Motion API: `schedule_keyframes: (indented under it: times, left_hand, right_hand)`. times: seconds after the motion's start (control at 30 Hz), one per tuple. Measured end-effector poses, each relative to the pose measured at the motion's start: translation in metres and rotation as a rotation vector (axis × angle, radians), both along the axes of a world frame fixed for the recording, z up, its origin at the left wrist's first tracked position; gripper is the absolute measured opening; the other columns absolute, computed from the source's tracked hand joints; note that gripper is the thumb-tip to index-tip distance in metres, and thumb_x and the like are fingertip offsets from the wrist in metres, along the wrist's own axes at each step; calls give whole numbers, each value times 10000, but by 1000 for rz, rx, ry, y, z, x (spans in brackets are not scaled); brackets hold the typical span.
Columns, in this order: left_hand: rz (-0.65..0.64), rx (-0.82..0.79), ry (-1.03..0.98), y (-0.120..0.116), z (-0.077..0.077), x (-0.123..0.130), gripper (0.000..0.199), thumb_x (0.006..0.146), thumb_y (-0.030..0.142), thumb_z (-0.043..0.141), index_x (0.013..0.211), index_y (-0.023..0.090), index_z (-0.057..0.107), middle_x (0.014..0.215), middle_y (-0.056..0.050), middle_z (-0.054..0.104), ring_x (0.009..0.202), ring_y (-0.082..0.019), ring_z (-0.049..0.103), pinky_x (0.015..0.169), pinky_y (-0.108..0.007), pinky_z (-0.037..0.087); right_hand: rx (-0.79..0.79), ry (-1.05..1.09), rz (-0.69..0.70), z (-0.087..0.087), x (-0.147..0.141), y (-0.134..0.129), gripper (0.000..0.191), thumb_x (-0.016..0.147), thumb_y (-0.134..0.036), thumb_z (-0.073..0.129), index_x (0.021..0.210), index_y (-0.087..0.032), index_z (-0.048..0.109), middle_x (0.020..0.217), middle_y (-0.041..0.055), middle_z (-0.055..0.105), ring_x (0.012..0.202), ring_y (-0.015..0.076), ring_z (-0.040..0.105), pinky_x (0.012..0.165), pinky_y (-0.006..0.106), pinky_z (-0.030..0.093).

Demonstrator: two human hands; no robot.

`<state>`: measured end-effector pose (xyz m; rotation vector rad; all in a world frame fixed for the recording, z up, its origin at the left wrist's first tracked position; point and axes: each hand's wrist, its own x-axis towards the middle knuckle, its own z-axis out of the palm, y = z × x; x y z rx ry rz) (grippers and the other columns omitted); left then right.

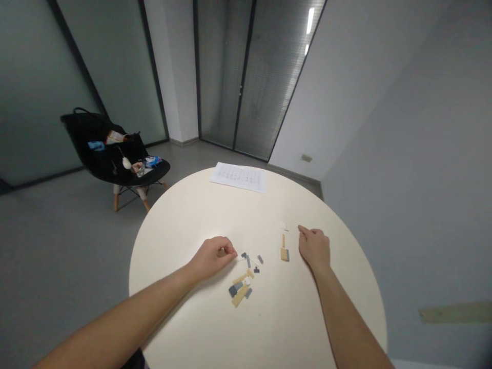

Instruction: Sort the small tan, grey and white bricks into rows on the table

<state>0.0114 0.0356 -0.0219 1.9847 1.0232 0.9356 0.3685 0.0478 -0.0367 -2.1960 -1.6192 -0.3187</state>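
My left hand (217, 254) is over the left side of the table, thumb and fingertips pinched together. A thin white piece (241, 259) shows at those fingertips; whether it is held, I cannot make out. Just right and below lies a loose pile of small building bricks, among them a tan plate (240, 296), a dark grey brick (232, 291) and a white round piece (247, 281). My right hand (315, 248) rests on the table with its index finger stretched out, holding nothing visible. Left of it are a tan-and-grey brick block (284, 254) and a narrow tan strip (283, 240).
The bricks lie on a round white table (184, 210). A printed sheet of paper (239, 177) is at its far edge. Beyond the table at left stands a black chair (92, 164) with a bag and small items on it. A wall rises on the right.
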Motion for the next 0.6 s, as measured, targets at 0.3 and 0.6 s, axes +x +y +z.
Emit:
schedule_keyframes:
  times: [0.3,0.6]
  left_hand:
    - [-35,77,156,2,3,1,51,808,195,611,824,193,660,756,-11,657,722,-153,580,689,-269,425]
    - [-112,277,401,-2,17,9,103,844,322,662,833,222,688,1017,-31,685,962,-232,562,846,-367,382]
  right_hand:
    - [52,22,33,-2,3,-1,380,899,-290,433,1125,-199,726,971,144,622,885,249,569,857,389,414]
    - [141,115,57,2,2,-3,409,869,-330,442,1124,-151,706,867,131,635,848,248,573,836,389,437]
